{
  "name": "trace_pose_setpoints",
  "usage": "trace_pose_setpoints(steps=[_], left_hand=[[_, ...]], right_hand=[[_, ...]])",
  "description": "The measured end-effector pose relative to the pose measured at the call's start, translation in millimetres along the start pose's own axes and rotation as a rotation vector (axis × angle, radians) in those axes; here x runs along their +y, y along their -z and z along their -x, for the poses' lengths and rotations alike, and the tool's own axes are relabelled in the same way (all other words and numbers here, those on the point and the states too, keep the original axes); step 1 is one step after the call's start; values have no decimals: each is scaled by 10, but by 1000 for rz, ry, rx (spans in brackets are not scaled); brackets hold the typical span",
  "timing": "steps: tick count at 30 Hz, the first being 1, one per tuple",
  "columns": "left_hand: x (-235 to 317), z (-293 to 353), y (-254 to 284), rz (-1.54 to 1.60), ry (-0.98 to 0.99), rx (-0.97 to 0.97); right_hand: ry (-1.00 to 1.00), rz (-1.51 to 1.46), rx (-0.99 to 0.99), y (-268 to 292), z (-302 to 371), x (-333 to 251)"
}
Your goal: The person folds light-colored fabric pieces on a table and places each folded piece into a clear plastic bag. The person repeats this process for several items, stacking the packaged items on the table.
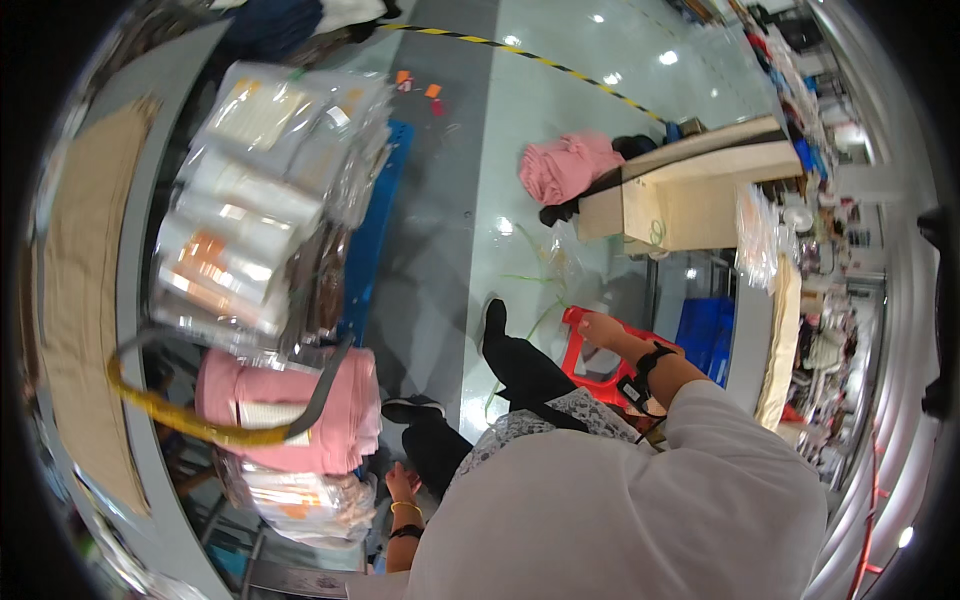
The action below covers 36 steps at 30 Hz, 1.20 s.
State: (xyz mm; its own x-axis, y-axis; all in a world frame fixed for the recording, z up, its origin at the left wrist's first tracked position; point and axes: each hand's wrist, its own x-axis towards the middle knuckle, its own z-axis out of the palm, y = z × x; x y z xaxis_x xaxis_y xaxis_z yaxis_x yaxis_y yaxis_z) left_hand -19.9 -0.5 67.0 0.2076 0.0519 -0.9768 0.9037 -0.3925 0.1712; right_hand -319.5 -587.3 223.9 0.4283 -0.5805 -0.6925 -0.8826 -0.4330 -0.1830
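Observation:
My left hand (pixel 402 483) hangs low beside my leg, fingers loosely apart, with nothing seen in it. Nearest to it are a clear-bagged bundle of folded cloth (pixel 300 500) and a pink folded fabric bundle (pixel 340 410). On my other side, my right hand (pixel 598 330) is held out with its fingers curled in, and no object shows in it. Below or just beside it stands a red plastic stool (pixel 575 362); whether they touch, I cannot tell. A tall stack of clear-bagged folded garments (pixel 250 200) rests by a blue board (pixel 378 230) at the left.
A yellow and grey curved bar (pixel 200 432) arches over the pink bundle. To the left runs a table with brown cloth (pixel 95 300). At right are an open cardboard box (pixel 690 195), blue crates (pixel 705 340) and a pink fabric roll (pixel 565 168). Striped tape (pixel 520 52) crosses the floor.

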Motion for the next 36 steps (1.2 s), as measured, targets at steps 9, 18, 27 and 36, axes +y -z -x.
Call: trace_pose_setpoints(steps=[9,18,27,36], left_hand=[[1463,920,-2996,-1204,-930,39],[2732,1172,-5888,-1454,-986,-359],[3625,1070,-7041,-1561,-976,-227],[3905,636,-7435,-1414,-1050,-75]], right_hand=[[-85,-80,-199,421,-1119,1489],[-161,-294,88,1581,-3117,2037],[204,668,187,1069,-6319,4669],[-527,-151,195,958,-8143,5260]])
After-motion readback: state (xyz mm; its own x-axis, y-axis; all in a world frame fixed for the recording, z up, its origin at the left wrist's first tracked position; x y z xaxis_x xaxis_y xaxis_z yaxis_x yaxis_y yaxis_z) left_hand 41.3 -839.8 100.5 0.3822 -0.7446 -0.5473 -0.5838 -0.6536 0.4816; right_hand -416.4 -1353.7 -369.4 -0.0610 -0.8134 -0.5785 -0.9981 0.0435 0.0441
